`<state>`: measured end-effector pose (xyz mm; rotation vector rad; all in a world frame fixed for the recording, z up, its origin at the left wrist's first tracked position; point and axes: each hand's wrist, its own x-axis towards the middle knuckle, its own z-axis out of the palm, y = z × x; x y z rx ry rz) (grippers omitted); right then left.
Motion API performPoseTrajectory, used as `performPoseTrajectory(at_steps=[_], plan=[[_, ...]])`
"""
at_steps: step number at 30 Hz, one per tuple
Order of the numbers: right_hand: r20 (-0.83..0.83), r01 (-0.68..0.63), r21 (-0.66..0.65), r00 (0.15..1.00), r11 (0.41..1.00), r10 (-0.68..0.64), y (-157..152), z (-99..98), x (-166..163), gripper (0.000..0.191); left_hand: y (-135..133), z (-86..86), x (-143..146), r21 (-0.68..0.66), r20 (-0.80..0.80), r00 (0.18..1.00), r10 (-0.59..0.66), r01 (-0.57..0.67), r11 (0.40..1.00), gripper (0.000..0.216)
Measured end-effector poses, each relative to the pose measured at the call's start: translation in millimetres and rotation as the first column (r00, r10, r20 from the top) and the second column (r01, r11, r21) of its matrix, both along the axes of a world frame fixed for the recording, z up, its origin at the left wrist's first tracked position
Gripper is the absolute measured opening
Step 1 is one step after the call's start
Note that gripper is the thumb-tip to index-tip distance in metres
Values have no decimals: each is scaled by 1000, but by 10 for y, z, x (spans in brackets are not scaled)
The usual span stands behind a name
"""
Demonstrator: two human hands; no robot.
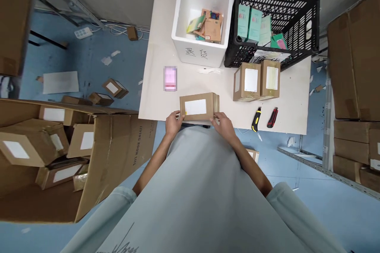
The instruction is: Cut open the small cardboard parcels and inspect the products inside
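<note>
A small cardboard box (pixel 192 118) with a white label (pixel 195 107) lies at the front edge of the white table. My left hand (pixel 173 123) grips its left end, fingers closed on the lower corner. At the opposite end, my right hand (pixel 223 125) is closed on the lower right corner, beside the taped side. Two more labelled boxes, one (pixel 238 91) and another (pixel 270 93), stand side by side farther right. A yellow-and-black utility knife (pixel 256 120) and a red-and-black one (pixel 272 118) lie in front of them.
At the table's back stand a white foam bin (pixel 197 53) holding flat packages and a black plastic crate (pixel 299 25) with green boxes. A blurred pink item (pixel 170 78) lies left. A large open carton (pixel 118 146) of parcels is on my left; stacked cartons (pixel 350 130) are right.
</note>
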<state>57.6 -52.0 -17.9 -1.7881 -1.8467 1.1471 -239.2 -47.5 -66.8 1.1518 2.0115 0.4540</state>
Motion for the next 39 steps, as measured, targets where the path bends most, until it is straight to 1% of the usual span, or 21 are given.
performPoseTrajectory(at_steps=[2, 3, 5, 7, 10, 12, 15, 18, 20, 22, 24, 27, 29, 31, 34, 37, 39], plan=[[-23, -136, 72, 990, 988, 138, -68, 198, -220, 46, -1, -32, -152, -22, 59, 995, 81, -80, 997, 38], [-31, -209, 86, 977, 974, 212, -85, 272, -323, 49, -4, -48, -218, -40, 83, 990, 116, -113, 993, 37], [-37, -314, 92, 947, 945, 318, -86, 362, -485, 53, -15, -79, -312, -70, 107, 981, 159, -152, 986, 33], [-45, -375, 83, 924, 923, 380, -61, 385, -570, 55, -33, -100, -354, -82, 105, 979, 172, -164, 983, 29], [-40, -378, 67, 924, 923, 381, -27, 359, -547, 54, -67, -110, -353, -95, 131, 974, 182, -171, 981, 31], [-23, -345, 50, 938, 937, 346, -16, 327, -446, 55, -87, -107, -332, -99, 163, 970, 180, -166, 981, 37], [-7, -259, 23, 966, 965, 260, 10, 240, -196, 56, -100, -101, -266, -100, 213, 963, 166, -148, 984, 50], [-43, -135, 6, 990, 991, 135, 63, 56, 118, 54, -89, -104, -123, -97, 257, 958, 130, -109, 989, 56], [-118, -47, -18, 992, 999, 44, 94, -113, 316, 50, -77, -107, 16, -89, 278, 956, 93, -71, 993, 57], [-177, 53, -64, 982, 997, -64, 99, -291, 474, 48, -71, -107, 169, -82, 290, 955, 57, -34, 996, 57], [-181, 150, -133, 968, 980, -173, 74, -446, 573, 46, -76, -102, 307, -72, 278, 960, 20, 0, 997, 57], [-160, 262, -222, 941, 939, -300, 5, -591, 620, 42, -98, -77, 432, -52, 227, 973, -44, 58, 997, 55], [-175, 308, -238, 919, 921, -352, -23, -618, 608, 40, -105, -44, 453, -43, 231, 970, -75, 87, 995, 54], [-205, 342, -214, 900, 915, -384, -7, -594, 586, 41, -92, 9, 437, -17, 277, 958, -78, 86, 996, 54], [-266, 389, -111, 875, 915, -404, 121, -487, 565, 50, -7, 126, 379, 75, 316, 948, -32, 9, 997, 55], [-288, 395, -5, 879, 919, -379, 333, -351, 552, 58, 168, 258, 316, 175, 273, 962, 17, -67, 982, 44], [-249, 360, 14, 905, 933, -346, 473, -287, 530, 58, 313, 321, 281, 192, 208, 978, 36, -77, 978, 39]])
